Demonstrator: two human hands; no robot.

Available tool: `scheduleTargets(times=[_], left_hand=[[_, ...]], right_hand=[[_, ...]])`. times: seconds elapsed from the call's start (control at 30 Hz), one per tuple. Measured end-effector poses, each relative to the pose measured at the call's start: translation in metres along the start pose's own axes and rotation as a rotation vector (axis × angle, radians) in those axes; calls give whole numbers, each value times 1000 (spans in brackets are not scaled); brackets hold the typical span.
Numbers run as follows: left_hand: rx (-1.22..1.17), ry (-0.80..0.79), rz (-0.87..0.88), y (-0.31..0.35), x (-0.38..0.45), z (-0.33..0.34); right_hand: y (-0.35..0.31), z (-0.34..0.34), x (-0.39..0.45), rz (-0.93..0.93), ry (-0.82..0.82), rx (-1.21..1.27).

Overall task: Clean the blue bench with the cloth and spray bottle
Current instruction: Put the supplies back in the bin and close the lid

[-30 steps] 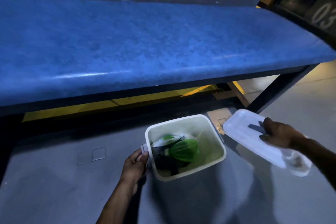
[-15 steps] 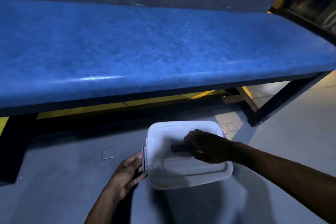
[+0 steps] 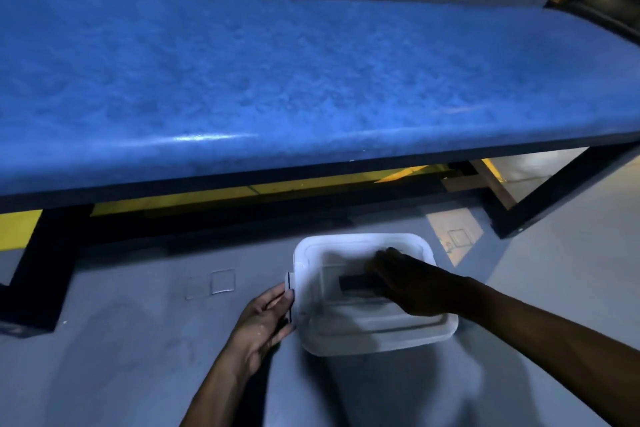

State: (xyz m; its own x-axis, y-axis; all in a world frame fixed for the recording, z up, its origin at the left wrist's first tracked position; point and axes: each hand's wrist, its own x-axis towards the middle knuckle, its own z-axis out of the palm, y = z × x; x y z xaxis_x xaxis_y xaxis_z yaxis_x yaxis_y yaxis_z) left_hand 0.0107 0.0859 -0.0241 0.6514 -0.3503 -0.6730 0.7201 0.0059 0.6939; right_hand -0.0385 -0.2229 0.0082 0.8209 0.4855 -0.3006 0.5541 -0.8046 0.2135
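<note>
In the head view, the white lidded bin (image 3: pixel 374 326), on the floor (image 3: pixel 104 350) near the blue table (image 3: pixel 277 80), is steadied by the flat left hand (image 3: pixel 265 317) while the right hand (image 3: pixel 410 282) grips the lid's dark handle (image 3: pixel 353 282), which is best pressed down evenly; cloth and spray bottle are unseen.

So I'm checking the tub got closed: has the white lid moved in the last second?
Yes. The white lid went from the floor right of the tub onto the tub, under the right hand.

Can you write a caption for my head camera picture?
Two hands close a white plastic lidded box below the long blue bench.
</note>
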Motion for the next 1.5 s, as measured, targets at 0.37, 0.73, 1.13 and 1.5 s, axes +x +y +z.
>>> scheduleTargets(times=[0.37, 0.73, 1.13, 1.5], left_hand=[[-80, 92, -40, 3, 1, 11], [34, 33, 63, -5, 1, 18], [296, 102, 422, -13, -10, 32], [148, 177, 291, -2, -9, 37]], right_hand=[[-16, -6, -3, 259, 152, 299], [-17, 7, 7, 203, 147, 367], [-26, 31, 12, 273, 218, 176], [55, 39, -84, 1209, 244, 1294]])
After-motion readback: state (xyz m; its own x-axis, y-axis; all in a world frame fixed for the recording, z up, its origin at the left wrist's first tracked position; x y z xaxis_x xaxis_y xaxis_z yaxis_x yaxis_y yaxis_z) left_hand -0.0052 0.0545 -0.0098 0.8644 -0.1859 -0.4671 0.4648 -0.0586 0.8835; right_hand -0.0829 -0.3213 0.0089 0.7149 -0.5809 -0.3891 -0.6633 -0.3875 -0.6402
